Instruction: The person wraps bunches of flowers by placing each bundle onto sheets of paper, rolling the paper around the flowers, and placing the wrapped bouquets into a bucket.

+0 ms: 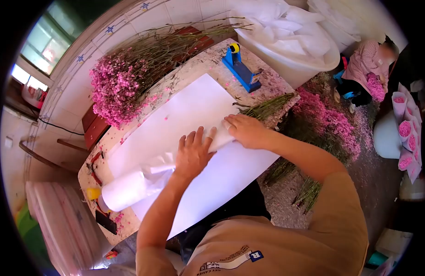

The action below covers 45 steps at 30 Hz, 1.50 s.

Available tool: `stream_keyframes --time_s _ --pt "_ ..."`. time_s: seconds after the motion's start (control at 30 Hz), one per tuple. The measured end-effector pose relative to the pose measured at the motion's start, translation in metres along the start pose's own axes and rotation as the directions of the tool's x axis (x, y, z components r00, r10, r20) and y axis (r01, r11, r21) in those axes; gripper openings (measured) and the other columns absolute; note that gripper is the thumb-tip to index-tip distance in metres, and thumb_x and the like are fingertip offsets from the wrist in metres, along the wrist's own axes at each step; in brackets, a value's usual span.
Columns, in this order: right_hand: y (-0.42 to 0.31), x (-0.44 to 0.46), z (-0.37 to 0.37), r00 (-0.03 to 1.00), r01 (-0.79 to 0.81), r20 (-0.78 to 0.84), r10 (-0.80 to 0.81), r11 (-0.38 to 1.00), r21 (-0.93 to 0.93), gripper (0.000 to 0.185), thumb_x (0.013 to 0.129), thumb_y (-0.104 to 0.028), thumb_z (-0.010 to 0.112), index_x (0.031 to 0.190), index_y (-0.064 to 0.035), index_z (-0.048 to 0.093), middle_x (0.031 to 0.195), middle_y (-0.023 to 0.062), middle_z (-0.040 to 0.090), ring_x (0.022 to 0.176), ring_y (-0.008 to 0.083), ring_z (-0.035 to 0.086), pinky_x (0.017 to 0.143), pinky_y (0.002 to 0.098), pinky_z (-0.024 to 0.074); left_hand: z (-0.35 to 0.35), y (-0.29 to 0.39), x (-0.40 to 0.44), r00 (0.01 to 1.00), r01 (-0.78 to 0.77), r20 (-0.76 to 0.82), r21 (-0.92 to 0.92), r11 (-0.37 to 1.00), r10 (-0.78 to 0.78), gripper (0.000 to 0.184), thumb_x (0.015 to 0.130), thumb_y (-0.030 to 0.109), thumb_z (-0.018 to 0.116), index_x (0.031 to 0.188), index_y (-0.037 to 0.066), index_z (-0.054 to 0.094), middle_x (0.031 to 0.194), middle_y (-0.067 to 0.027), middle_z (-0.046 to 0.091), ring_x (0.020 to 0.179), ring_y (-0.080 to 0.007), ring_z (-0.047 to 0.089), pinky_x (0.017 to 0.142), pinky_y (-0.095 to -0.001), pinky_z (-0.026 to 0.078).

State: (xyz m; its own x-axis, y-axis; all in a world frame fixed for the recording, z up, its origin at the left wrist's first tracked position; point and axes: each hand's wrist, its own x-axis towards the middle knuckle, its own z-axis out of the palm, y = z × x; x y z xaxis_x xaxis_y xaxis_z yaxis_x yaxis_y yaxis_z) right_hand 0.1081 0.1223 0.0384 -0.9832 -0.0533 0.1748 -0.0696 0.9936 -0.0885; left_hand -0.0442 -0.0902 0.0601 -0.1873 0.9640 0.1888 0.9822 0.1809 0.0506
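Observation:
A white wrapped bundle [155, 177] lies slantwise on large white paper sheets [185, 106] on the table. Its wide rounded end is at the lower left, and green stems [270, 109] show beyond its narrow end. What is inside the wrap is hidden. My left hand [194, 154] rests on the middle of the bundle, fingers stretched and somewhat spread. At the narrow end, beside the stems, my right hand [247, 131] has its fingers curled over the wrap.
A blue tape dispenser [242, 69] stands at the table's far edge. Pink flowers [118, 85] lie behind; more pink flowers [327, 119] lie right. Red-handled pruners [96, 168] and a black phone [105, 222] lie left. A white tub [290, 50] stands behind; a person [366, 69] sits right.

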Motion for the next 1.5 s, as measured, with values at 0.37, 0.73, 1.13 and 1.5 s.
stream_keyframes --time_s 0.37,0.73,1.13,1.5 --pt "0.022 0.047 0.035 0.965 -0.053 -0.259 0.044 0.998 -0.029 0.045 0.09 -0.008 0.056 0.134 0.0028 0.057 0.124 0.0175 0.067 0.115 0.036 0.063 0.1 0.0467 0.0497 0.014 -0.066 0.045 0.968 -0.199 0.187 0.15 0.968 0.17 0.074 0.093 0.012 0.059 0.16 0.034 0.036 0.128 -0.0098 0.06 0.098 -0.0281 0.067 0.077 -0.0405 0.058" --pt "0.032 0.074 -0.021 0.914 -0.124 0.404 0.039 0.975 0.186 0.092 0.066 -0.03 0.091 0.141 0.0037 0.049 0.13 0.0259 0.061 0.121 0.0397 0.059 0.099 0.0447 0.0513 0.044 0.012 -0.016 0.996 -0.076 -0.012 0.304 0.95 0.083 0.066 0.096 0.021 0.056 0.16 0.033 0.041 0.168 -0.0118 0.029 0.129 -0.0421 0.048 0.094 -0.0564 0.046" --pt "0.027 0.014 -0.048 0.828 -0.299 0.521 0.205 0.949 0.102 0.037 0.069 -0.02 0.08 0.1 -0.0034 0.07 0.096 0.0181 0.074 0.092 0.0383 0.072 0.081 0.0478 0.0568 -0.009 0.048 0.102 0.776 0.38 0.592 -0.161 0.911 -0.219 0.064 0.069 0.029 0.084 0.126 0.004 0.068 0.122 -0.0143 0.071 0.108 -0.0292 0.068 0.092 -0.0448 0.052" --pt "0.186 0.015 -0.068 0.592 -0.391 -0.088 0.801 0.381 0.838 0.039 0.084 -0.034 0.086 0.102 -0.002 0.074 0.086 0.0063 0.071 0.079 0.0123 0.063 0.069 0.0309 0.0505 0.004 0.059 0.224 0.689 0.246 0.718 -0.356 0.901 0.095 0.05 0.061 0.02 0.084 0.104 -0.003 0.075 0.093 -0.0203 0.075 0.086 -0.0324 0.074 0.073 -0.0422 0.058"
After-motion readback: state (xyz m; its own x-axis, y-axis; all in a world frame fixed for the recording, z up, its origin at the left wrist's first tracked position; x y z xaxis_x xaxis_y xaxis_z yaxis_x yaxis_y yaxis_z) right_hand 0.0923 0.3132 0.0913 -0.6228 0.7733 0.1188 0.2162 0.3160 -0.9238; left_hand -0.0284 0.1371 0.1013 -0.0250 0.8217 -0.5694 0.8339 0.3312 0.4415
